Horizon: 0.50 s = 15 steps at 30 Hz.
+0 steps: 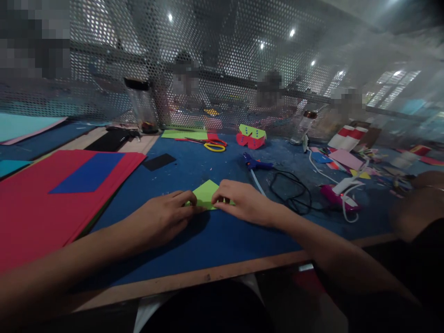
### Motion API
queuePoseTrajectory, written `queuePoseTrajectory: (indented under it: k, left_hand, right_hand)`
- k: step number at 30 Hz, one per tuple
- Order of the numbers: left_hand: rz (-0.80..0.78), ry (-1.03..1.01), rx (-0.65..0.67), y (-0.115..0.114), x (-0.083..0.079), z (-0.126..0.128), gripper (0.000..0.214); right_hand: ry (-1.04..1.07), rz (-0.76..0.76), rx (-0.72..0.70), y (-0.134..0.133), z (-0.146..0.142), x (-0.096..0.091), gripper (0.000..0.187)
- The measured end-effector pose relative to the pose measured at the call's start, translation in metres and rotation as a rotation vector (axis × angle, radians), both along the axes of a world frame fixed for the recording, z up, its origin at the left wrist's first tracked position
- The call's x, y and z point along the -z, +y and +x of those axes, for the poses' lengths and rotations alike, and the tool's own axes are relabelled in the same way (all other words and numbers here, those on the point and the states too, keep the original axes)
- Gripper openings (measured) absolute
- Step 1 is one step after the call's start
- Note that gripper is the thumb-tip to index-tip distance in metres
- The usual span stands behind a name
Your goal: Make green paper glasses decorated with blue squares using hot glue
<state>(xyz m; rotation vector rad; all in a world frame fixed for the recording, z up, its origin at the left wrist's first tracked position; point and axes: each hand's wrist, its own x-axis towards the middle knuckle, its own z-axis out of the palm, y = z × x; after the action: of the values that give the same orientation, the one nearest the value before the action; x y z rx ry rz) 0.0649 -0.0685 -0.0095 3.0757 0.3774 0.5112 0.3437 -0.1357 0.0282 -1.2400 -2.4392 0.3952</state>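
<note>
A small piece of lime-green paper [207, 192], pointed at the top like a folded triangle, lies on the blue tabletop in front of me. My left hand [169, 213] pinches its left corner, thumb and fingertips together. At its right side my right hand [243, 201] has its fingers curled and pressed on the paper's lower edge. The fingers cover both side corners. Beyond the hands rests a blue glue gun [256, 163] with a glue stick in it.
Red sheets [41, 203] with a blue strip [92, 173] fill the left. Behind are scissors [215, 146], a green-and-red paper piece [251, 137] and a jar [142, 106]. Cables and a pink power strip [338, 198] lie right, near another person's arm [421, 203]. Perforated mesh [215, 60] stands behind.
</note>
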Motion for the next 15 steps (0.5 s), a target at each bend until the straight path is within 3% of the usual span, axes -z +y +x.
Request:
queuePoseTrajectory:
  k: [7, 15]
  left_hand:
    - [0.045, -0.002, -0.009, -0.001, 0.000, 0.002, 0.047]
    - [0.115, -0.010, 0.037, -0.001, 0.000, 0.001, 0.041]
  right_hand:
    - [-0.091, 0.095, -0.111, 0.010, -0.004, 0.024, 0.010]
    - [-0.245, 0.092, -0.119, 0.006, -0.001, 0.009, 0.011]
